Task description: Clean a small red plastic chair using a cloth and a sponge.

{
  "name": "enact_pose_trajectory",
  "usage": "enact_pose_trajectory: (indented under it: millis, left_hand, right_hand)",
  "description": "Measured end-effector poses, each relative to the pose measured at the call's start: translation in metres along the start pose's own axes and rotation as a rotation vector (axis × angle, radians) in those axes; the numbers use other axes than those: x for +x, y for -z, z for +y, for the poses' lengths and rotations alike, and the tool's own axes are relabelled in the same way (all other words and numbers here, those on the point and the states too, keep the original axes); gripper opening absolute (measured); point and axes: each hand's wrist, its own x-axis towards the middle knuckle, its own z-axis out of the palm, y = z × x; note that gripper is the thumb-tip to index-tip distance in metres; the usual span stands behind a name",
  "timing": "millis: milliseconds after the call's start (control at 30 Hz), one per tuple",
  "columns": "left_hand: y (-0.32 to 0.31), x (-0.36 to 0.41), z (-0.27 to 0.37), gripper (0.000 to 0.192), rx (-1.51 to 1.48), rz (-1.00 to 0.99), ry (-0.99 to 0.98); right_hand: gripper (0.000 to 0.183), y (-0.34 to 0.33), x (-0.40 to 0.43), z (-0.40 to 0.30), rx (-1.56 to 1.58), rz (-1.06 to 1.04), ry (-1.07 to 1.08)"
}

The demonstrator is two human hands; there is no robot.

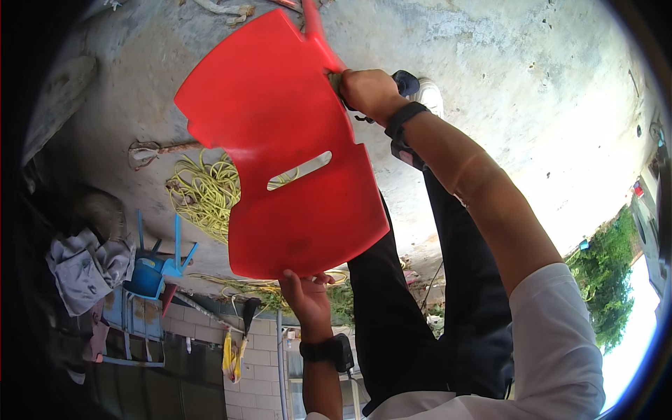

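A red plastic chair [294, 121] is held up before me, its moulded seat and slotted backrest spanning the middle of the view. My left hand [308, 296] grips the lower rim, with the thumb on the near face and the fingers partly hidden behind. At the chair's upper right edge, beside a red leg [313, 21], my right hand [370, 93] is closed in a fist. A small grey-green thing shows between its fingers and the chair; what it is cannot be made out. Each wrist wears a black strap.
Tangled yellow rope [205, 194] lies on the concrete floor [499, 68] left of the chair. A small blue chair [147, 273] stands beside grey cloth [89, 268]. A brown stick-like piece [173, 148] lies behind. My shoe [429, 97] is past my right hand.
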Motion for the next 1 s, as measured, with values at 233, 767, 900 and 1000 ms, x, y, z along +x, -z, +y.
enact_pose_trajectory:
  millis: [233,767,900,1000]
  left_hand:
    - [0.002,-0.001,-0.001,0.036,0.005,-0.022,-0.008]
    - [0.010,0.001,-0.003,0.034,-0.031,-0.002,0.014]
    - [0.013,0.002,-0.002,0.035,-0.009,-0.021,0.023]
    - [0.014,0.002,0.000,0.035,0.009,-0.038,0.041]
  right_hand:
    - [0.019,0.002,0.001,-0.003,0.095,-0.069,-0.007]
    - [0.029,0.024,-0.018,-0.019,0.316,0.073,-0.121]
    - [0.023,0.017,-0.020,-0.022,0.290,0.235,-0.020]
    - [0.020,0.024,-0.013,-0.027,0.241,0.165,-0.034]
